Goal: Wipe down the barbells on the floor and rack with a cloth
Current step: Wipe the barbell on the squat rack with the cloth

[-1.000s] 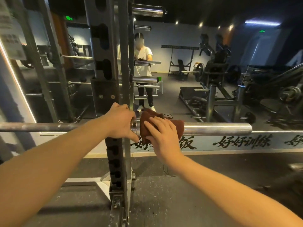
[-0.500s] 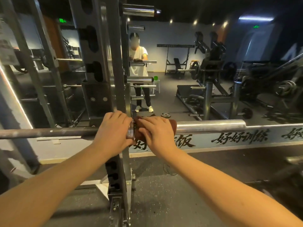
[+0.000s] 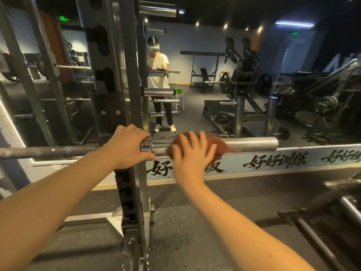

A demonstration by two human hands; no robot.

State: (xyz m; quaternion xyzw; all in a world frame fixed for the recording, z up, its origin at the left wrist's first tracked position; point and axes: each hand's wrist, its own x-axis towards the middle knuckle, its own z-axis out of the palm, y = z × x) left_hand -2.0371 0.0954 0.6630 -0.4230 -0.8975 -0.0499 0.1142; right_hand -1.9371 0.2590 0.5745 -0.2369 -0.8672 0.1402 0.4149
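A person's left hand [image 3: 127, 147] grips a barbell [image 3: 254, 144] resting on a gym rack [image 3: 109, 75], its fingers [image 3: 134, 132] curled over the bar right beside the collar. The right hand [image 3: 190, 153] presses a brown cloth [image 3: 220, 145] against the chrome sleeve, its fingers straight and spread. The cloth, blurred, lies under and just beyond the right fingers, near the left fingers, and the sleeve's bare end runs well past both.

Large wall mirror [image 3: 205, 42] on the far side, person in a white shirt [image 3: 157, 73] reflected in it, reflected plate-loaded machine [image 3: 240, 90] to the right, white stool [image 3: 179, 99] holding what may be a green tub, pale strip with black brush lettering [image 3: 273, 163] below the mirror, green exit sign [image 3: 64, 18] far left, dark rubber floor [image 3: 195, 241] near.
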